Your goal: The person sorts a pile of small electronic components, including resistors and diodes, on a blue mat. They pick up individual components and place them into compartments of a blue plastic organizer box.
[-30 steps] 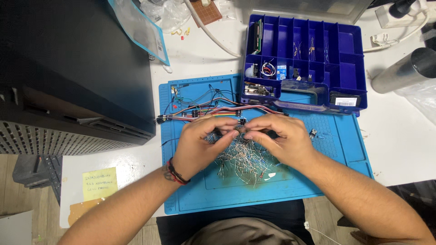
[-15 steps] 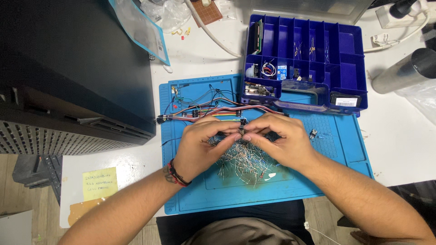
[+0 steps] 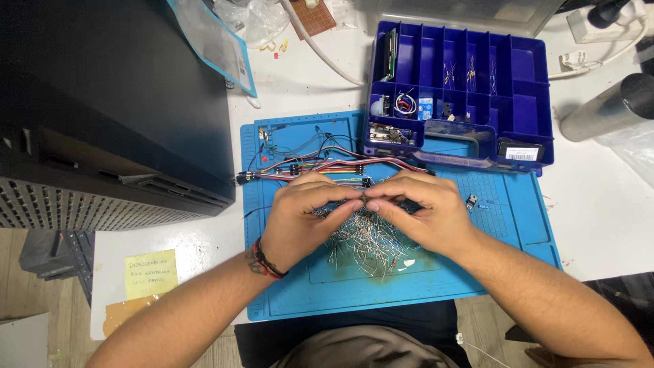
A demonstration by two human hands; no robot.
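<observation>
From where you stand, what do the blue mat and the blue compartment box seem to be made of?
Blue mat: probably silicone or rubber, matte, with soft moulded ridges and recesses. Blue compartment box: likely hard plastic, slightly glossy, with thin rigid dividers catching the light.

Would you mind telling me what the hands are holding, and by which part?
Left hand and right hand pinch something small between their fingertips above the pile of thin wire-legged components; what it is, and where it is gripped, cannot be told.
</observation>
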